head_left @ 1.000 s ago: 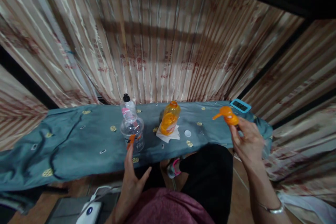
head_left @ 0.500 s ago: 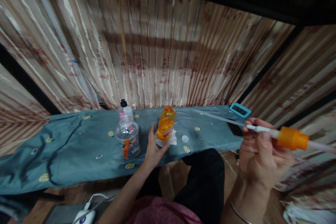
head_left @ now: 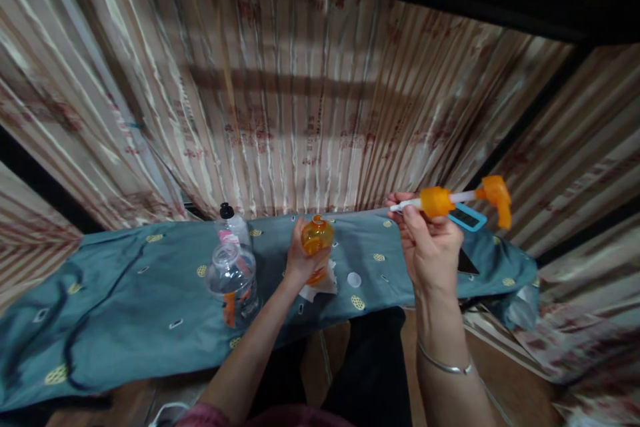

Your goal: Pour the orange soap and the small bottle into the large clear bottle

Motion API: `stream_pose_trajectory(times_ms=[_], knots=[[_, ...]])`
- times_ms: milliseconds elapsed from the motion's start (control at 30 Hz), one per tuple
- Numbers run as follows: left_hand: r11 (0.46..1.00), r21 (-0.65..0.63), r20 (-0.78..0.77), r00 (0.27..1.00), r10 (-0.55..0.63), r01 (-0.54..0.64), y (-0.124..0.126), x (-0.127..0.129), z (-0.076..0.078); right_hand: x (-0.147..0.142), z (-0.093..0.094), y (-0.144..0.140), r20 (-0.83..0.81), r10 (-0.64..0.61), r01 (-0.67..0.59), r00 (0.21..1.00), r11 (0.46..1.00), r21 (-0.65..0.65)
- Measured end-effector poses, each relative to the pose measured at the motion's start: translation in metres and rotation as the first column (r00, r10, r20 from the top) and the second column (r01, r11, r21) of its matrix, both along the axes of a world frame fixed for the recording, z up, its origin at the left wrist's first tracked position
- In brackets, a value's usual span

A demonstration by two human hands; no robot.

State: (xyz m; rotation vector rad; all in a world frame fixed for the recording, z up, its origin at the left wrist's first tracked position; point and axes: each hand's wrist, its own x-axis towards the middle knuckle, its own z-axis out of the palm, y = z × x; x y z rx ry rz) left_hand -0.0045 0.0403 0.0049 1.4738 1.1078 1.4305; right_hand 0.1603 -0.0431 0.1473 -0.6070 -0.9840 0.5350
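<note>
My left hand is wrapped round an amber, see-through bottle whose top has no cap on it. The bottle stands upright over a crumpled white tissue on the cloth. Off to the right and higher up, my right hand pinches an orange pump head by its white stem. The pump lies sideways, its orange nozzle pointing right and the stem toward the left. A small white disc rests on the cloth between my hands.
Left of my left hand stand a wide clear plastic bottle and, behind it, a clear bottle with a black cap. A blue-framed device and a dark phone lie at the right. Behind the patterned cloth hangs a striped curtain.
My left hand, open beside the amber bottle before, has closed round it. My right hand has swung left and up with the pump, bringing its nozzle into view.
</note>
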Motion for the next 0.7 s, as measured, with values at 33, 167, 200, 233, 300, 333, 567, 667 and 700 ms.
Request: stream_pose_trajectory(times_ms=[33,167,200,233,300,333,567,667,700], knots=[[1.0,-0.007,-0.001,1.0,-0.007,0.007,0.0,0.0,-0.001,0.001,0.001,0.004,0.023,0.011,-0.01,1.0,1.0,-0.023],[0.999,0.032,-0.009,1.0,-0.025,0.025,-0.001,-0.001,-0.003,0.001,0.009,0.021,0.143,0.066,-0.049,0.987,0.992,-0.118],[0.999,0.046,-0.005,1.0,-0.029,0.029,-0.001,-0.001,-0.003,-0.001,0.01,0.026,0.18,0.088,-0.061,0.98,0.987,-0.152],[0.998,0.057,-0.004,1.0,-0.03,0.031,-0.002,-0.001,-0.004,-0.004,0.011,0.033,0.216,0.116,-0.075,0.97,0.979,-0.192],[0.997,0.073,-0.006,0.999,-0.035,0.035,-0.002,-0.001,-0.004,-0.011,0.005,0.048,0.251,0.191,-0.117,0.949,0.952,-0.282],[0.996,0.078,-0.008,0.999,-0.039,0.039,-0.002,0.0,-0.004,-0.015,-0.001,0.057,0.261,0.228,-0.14,0.938,0.938,-0.316],[0.993,0.091,0.0,0.997,-0.072,0.071,0.001,0.0,-0.011,-0.032,-0.058,0.084,0.263,0.427,-0.276,0.865,0.843,-0.462],[0.994,0.081,0.007,0.997,-0.078,0.077,0.001,0.0,-0.013,-0.031,-0.069,0.079,0.277,0.456,-0.291,0.846,0.829,-0.477],[0.994,0.08,0.008,0.997,-0.078,0.077,0.001,0.0,-0.013,-0.03,-0.071,0.078,0.285,0.453,-0.286,0.845,0.832,-0.476]])
